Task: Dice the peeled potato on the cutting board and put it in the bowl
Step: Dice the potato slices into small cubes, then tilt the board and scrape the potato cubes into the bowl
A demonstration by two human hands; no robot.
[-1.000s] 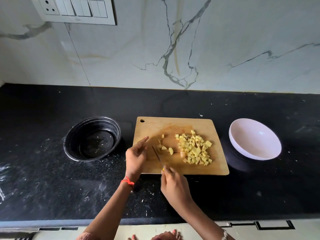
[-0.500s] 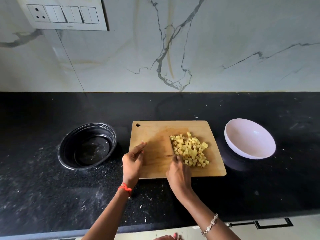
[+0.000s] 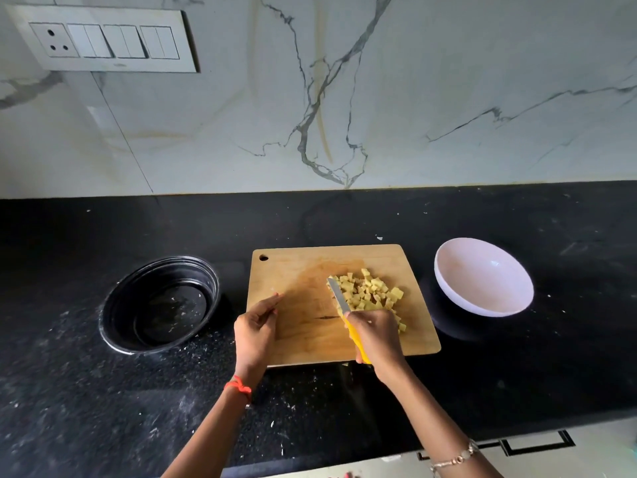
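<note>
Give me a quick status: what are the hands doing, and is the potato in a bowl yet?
Right hand grip on knife, blade against diced potato. Left hand open on cutting board. White bowl empty. Nothing between pile and bowl.

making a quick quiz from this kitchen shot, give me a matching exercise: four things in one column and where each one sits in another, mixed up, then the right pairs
Things:
1. white bowl
2. black bowl
3. diced potato
4. switch panel

Places:
A. on the marble wall, upper left
B. on the counter, left of the cutting board
C. piled on the right part of the cutting board
D. on the counter, right of the cutting board

Pairs: 1-D, 2-B, 3-C, 4-A
</note>
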